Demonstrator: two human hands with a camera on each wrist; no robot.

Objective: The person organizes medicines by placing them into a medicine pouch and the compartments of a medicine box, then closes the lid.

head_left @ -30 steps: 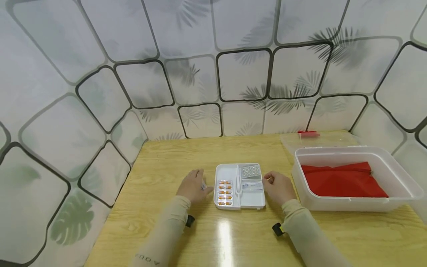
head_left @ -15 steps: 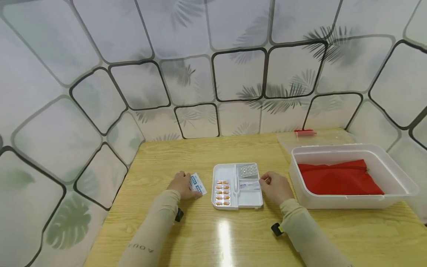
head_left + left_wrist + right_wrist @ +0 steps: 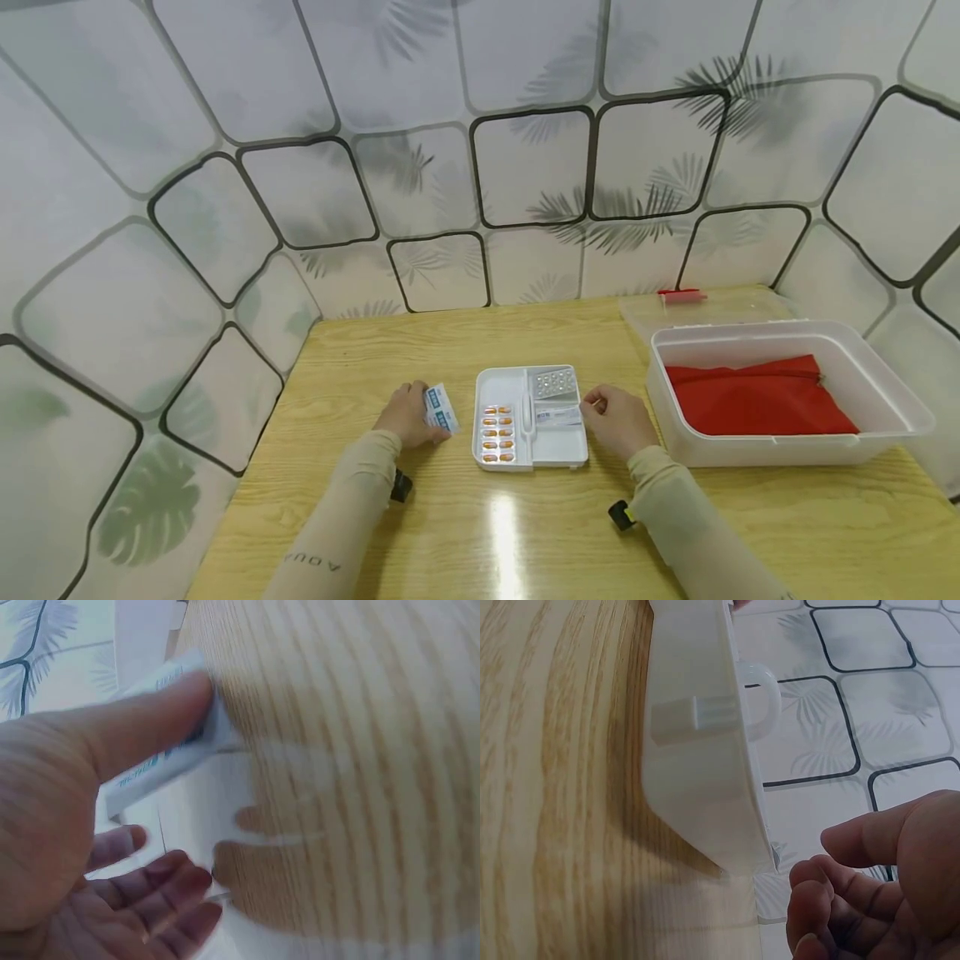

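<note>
My left hand (image 3: 406, 414) pinches a small flat white pack with blue print (image 3: 440, 408) between thumb and fingers, left of the case. In the left wrist view the thumb presses on the pack (image 3: 161, 769); the other fingers are loosely bent. A white compartment case (image 3: 557, 450) lies on the table between the hands. Orange capsules in a blister pack (image 3: 498, 434) fill its left part. At right are a blister pack of round tablets (image 3: 555, 382) and a printed sachet (image 3: 558, 416). My right hand (image 3: 619, 418) stays beside the right edge, fingers loosely curled, holding nothing.
A translucent white bin (image 3: 765, 452) with a red zip pouch (image 3: 757, 404) inside stands at the right of the wooden table (image 3: 360, 350). Behind it lies a clear lid (image 3: 742, 307) with a red-and-pink item (image 3: 682, 297). Patterned walls border the table.
My left hand has moved left, away from the case, bringing the printed pack into clearer view. My right hand has stayed at the case's right edge. The view has shifted slightly.
</note>
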